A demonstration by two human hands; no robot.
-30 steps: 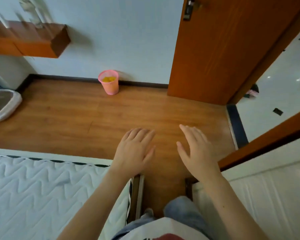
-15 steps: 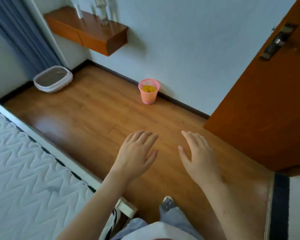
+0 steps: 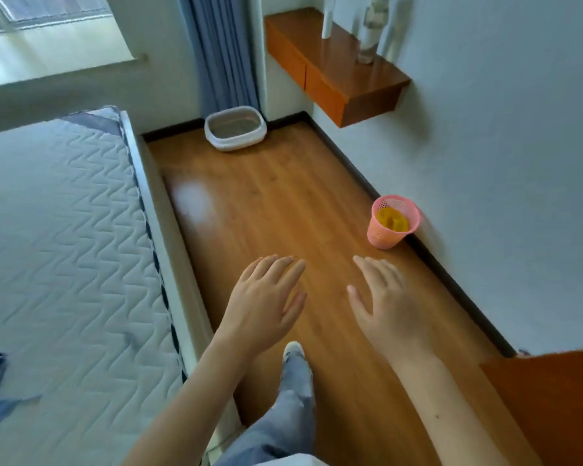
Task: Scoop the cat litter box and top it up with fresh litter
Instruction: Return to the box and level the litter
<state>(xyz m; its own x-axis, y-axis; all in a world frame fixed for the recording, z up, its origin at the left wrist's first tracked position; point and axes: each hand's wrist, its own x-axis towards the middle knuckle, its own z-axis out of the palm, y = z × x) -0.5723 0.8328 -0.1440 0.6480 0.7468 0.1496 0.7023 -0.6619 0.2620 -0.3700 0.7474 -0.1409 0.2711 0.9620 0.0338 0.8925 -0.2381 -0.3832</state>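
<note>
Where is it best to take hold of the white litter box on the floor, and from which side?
Probably by the rolled rim of the litter box, one hand on each short end, coming from above. The rim flares outward over the walls, giving fingers a lip to hook under. Both the left hand and the right hand are empty.

— Can you tell what's in the litter box (image 3: 235, 128) from here?

— No, too far off and soft. Same with that yellow stuff in the pink basket (image 3: 393, 221).

— And the things on the shelf (image 3: 337, 67)?

— Cut off at the top. The door (image 3: 552, 401) runs off the corner.
</note>
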